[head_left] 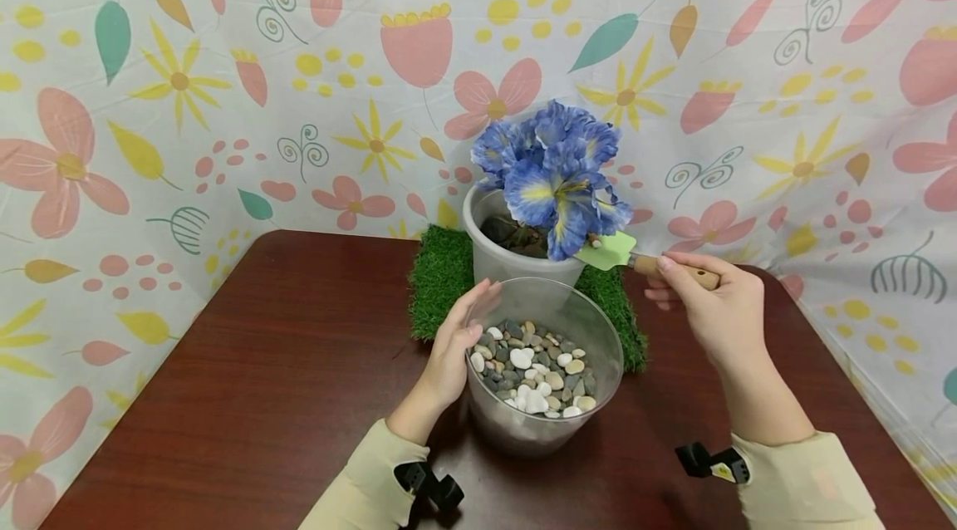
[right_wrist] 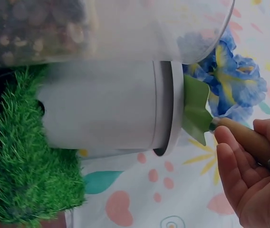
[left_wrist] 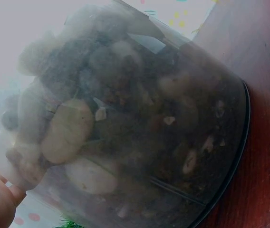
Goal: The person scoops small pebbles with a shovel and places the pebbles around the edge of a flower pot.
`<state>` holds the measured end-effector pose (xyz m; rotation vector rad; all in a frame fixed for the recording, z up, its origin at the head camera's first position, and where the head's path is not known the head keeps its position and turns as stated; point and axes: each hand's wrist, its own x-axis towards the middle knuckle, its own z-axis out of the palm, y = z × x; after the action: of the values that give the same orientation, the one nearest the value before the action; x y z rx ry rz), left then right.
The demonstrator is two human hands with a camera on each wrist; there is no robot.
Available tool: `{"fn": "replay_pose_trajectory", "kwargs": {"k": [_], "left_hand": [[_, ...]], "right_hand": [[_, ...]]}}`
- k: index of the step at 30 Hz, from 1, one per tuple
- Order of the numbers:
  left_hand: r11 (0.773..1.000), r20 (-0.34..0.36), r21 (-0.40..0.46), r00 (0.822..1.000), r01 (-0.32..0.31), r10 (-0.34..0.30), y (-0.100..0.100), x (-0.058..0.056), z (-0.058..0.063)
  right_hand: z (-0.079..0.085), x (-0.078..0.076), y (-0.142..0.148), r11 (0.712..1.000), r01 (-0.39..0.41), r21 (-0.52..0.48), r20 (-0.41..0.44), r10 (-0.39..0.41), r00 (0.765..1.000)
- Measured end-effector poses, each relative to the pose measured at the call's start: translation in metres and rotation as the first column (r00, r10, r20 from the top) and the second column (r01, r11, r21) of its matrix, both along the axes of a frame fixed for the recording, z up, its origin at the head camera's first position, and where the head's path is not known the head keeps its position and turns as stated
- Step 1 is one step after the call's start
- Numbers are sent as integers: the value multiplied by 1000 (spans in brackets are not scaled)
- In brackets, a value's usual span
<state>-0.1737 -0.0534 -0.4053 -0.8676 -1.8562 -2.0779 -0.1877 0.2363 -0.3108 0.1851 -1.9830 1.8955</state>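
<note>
The left hand (head_left: 444,354) reaches forward with fingers (head_left: 465,307) nearly straight, while the right hand (head_left: 719,297) grips using its thumb (head_left: 680,277), both forearms (head_left: 773,405) slanting inward.

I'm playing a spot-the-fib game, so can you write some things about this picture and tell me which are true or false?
1. The right hand holds a green trowel by its wooden handle. True.
2. Flowers poke up from the white pot. True.
3. The flowers are all red. False: they are mostly blue.
4. The clear pot holds pebbles. True.
5. The pebbles are all white. False: many are gray or tan.
</note>
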Motion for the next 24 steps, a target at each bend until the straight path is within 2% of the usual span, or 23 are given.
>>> {"fn": "replay_pose_trajectory", "kwargs": {"k": [8, 16, 20, 24], "left_hand": [[1000, 3, 3, 1000, 4, -4, 0, 0, 0], [1000, 10, -8, 1000, 0, 0, 0, 0, -1], [1000, 7, -11, 1000, -6, 6, 0, 0, -2], [1000, 6, -10, 1000, -6, 6, 0, -1, -2]], "right_hand": [[13, -5, 2, 990, -8, 142, 25, 4, 1000], [18, -9, 2, 978, 7, 207, 34, -14, 999], [23, -11, 2, 945, 43, 323, 26, -54, 998], [28, -14, 3, 909, 44, 413, 33, -63, 997]]}}
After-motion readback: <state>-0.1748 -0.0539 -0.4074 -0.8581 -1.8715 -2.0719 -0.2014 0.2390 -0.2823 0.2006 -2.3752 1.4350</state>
